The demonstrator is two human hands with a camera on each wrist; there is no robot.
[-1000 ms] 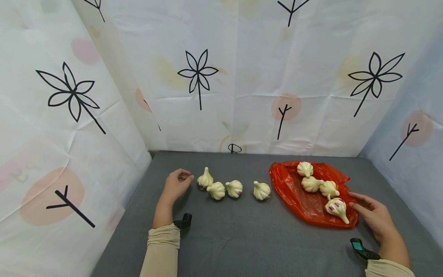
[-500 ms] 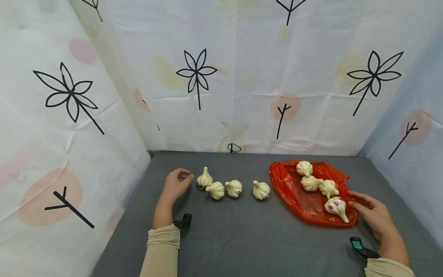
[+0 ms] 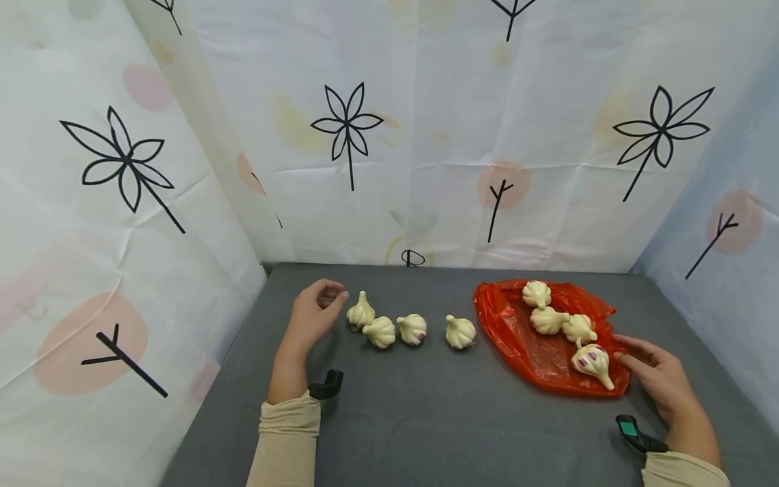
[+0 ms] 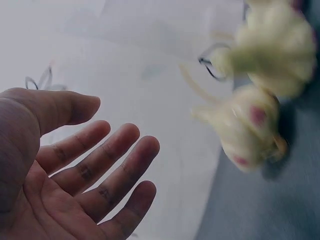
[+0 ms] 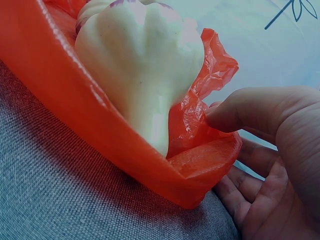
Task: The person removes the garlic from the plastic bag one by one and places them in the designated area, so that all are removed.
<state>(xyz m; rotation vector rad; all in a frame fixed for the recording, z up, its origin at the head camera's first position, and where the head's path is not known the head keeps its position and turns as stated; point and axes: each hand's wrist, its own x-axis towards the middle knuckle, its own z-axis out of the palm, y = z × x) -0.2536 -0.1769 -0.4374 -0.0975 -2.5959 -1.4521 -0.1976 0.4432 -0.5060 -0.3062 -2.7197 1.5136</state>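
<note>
Garlic bulbs (image 3: 460,332) lie in two groups of four: one in an uneven row on the grey table (image 3: 414,419), the other in the red plastic bag (image 3: 538,353) to the right of that row. Your left hand (image 3: 310,318) is just beside the leftmost bulb; its grip is released, with the fingers apart. Your right hand (image 3: 663,379) pinches the bag's right edge between thumb and fingers, near the closest bagged bulb. A patterned cloth (image 3: 426,101) hangs behind the table.
</note>
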